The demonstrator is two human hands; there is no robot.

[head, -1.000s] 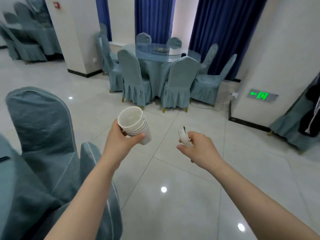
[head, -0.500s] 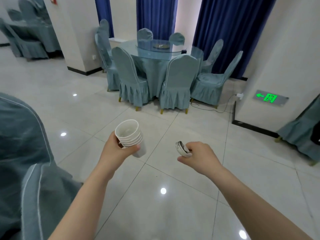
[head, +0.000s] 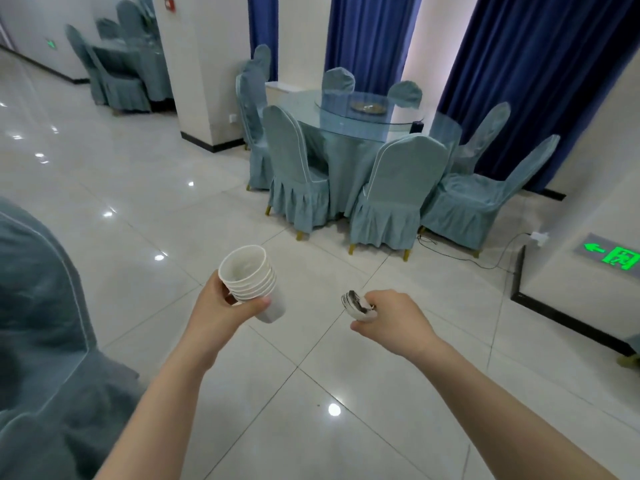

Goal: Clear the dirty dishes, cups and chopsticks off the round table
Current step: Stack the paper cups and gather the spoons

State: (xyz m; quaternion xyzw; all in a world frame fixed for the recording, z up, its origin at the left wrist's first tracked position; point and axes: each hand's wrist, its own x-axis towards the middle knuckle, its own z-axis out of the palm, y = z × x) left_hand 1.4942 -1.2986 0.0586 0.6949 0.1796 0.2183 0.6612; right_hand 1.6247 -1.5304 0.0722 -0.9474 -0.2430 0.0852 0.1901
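In the lower middle of the frame we see our left hand [head: 221, 311] curled round a stack of white cups [head: 251, 280], thumb across the near side and fingers wrapped behind. The cups are nested one in another, tilted so the open mouth faces up and toward the left; their rims form a ribbed band of thin, smooth edges, and the inside of the top cup shows faint smears. To the right of it, apart from the cups, our right hand [head: 393, 322] is closed in a fist round a small stack of white dishes [head: 356, 304]. They stand on edge out of the fist, rounded and glossy, with dark stains on the exposed face. We cannot tell how many there are.

Both forearms reach out from the bottom of the frame over a floor [head: 311, 427] of large, pale, polished tiles that mirror the ceiling lights as bright dots.

In the upper middle stands a round surface [head: 346, 140] draped in grey-blue cloth under a clear glass turntable [head: 367, 114], ringed by chairs [head: 391, 188] in matching pleated fabric covers. Dark blue curtains [head: 519, 64] hang in heavy folds behind it. At the right edge a green exit sign [head: 620, 259] glows low on the white wall. A fabric-covered chair back [head: 41, 323] fills the lower left.
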